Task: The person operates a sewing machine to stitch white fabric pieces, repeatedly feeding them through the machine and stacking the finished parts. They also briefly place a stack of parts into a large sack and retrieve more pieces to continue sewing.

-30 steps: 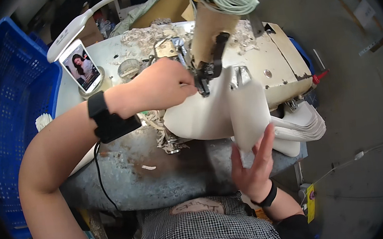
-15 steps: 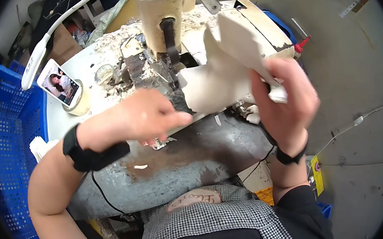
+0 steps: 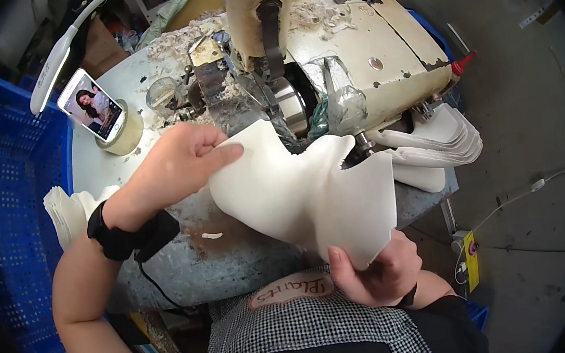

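Note:
A cream, curved leather-like piece (image 3: 263, 192) with a notched upper edge is stretched between my hands, in front of the machine. My left hand (image 3: 188, 159) pinches its upper left corner between thumb and fingers. Its lower right edge is in my right hand (image 3: 378, 270), thumb on top and fingers curled underneath, partly hidden. Just beyond the piece is the machine (image 3: 382, 76), with a shiny metal drum (image 3: 289, 107) beneath its upright head. Several similar pieces hang in a layered stack (image 3: 437, 143) at the machine's right front.
Another stack of pale pieces (image 3: 66, 213) lies at the left table edge, by a blue basket (image 3: 14, 177). A phone (image 3: 90, 106) leans on a jar (image 3: 123, 134), below a white lamp (image 3: 51, 73). Pale shavings (image 3: 186, 45) cover the table's back. A small scrap (image 3: 211, 235) lies near me.
My right hand has come down and toward me with the leather-like piece, which is now spread out. My left hand has moved slightly left and up and now grips its corner.

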Motion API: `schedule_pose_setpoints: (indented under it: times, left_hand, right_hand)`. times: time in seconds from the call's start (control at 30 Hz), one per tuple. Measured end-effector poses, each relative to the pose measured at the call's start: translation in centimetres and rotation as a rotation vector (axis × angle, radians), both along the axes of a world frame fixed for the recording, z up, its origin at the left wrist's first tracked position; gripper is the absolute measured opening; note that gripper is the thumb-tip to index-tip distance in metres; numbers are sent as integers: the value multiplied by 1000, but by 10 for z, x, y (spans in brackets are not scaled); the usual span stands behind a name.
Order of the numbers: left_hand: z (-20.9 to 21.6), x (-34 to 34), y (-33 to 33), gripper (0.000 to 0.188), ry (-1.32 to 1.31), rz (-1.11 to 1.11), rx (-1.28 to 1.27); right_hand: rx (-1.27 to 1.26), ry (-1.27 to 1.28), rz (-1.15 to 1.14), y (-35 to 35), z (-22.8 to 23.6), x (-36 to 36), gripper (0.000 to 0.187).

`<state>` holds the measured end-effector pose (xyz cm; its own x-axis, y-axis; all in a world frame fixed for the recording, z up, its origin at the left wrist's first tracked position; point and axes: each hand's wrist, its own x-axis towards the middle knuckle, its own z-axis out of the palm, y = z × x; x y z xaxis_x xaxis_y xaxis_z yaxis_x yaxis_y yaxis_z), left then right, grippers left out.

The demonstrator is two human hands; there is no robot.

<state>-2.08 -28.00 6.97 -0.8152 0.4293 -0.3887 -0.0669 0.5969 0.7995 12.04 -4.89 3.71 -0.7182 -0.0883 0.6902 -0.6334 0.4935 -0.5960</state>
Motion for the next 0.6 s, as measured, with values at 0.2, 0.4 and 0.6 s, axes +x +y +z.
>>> schedule_pose_setpoints:
  times: [0.2,0.4,0.6]
  left_hand:
    - [6,-28,12,32,314,-174,-118]
    - [24,-37,35,32,228,-170,-203]
    - [28,-19,27,29,287,-260,-275]
  right_hand:
    - [55,-7,-24,0,6,-11,33]
    - [137,2,-179,19,16,-21,24]
    - [140,90,-317,45,35,-24,18]
